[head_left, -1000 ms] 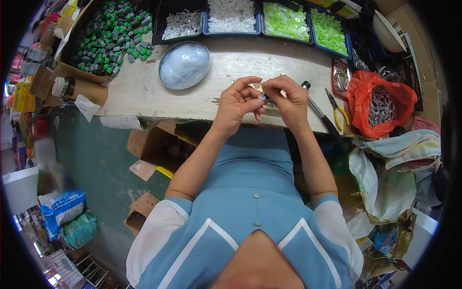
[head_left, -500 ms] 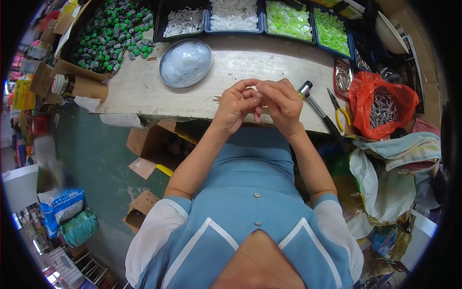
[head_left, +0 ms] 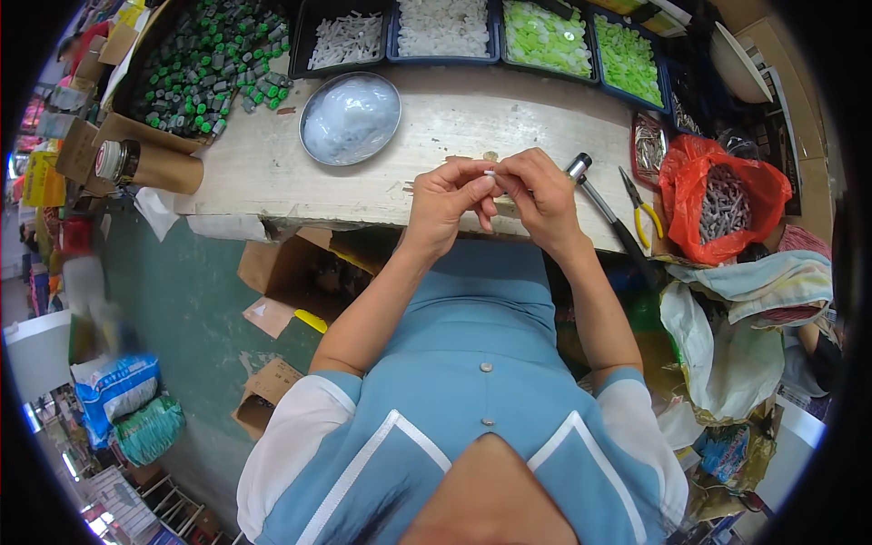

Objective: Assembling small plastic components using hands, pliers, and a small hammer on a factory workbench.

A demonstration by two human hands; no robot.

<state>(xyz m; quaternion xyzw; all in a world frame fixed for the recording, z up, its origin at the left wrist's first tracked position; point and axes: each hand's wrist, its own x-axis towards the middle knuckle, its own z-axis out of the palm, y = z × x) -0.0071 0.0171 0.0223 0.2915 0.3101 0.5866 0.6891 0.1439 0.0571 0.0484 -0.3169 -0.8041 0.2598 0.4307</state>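
Just over the table's front edge, my left hand (head_left: 440, 204) and my right hand (head_left: 545, 198) meet fingertip to fingertip. A small white piece (head_left: 490, 173) shows between them, pinched by my left thumb and forefinger. My right thumb and fingers are closed at its other side; its exact shape is too small to tell. Right of my right hand lies a hammer (head_left: 599, 195) with a dark handle. Beyond it are pliers (head_left: 643, 207) with yellow handles. A round metal dish (head_left: 350, 118) holding something translucent and whitish sits on the table (head_left: 245, 168) to the left.
Trays of white pieces (head_left: 442, 27) and green discs (head_left: 548, 38) line the back. Green-and-grey parts (head_left: 218, 64) fill the far left. A jar (head_left: 113, 159) lies at the left edge. A red bag (head_left: 681, 182) of greyish pieces stands right, above a cloth (head_left: 763, 272).
My right hand has shifted slightly right and its fingers have loosened a little. The small white piece between my fingertips now shows more clearly. My left hand has barely moved.
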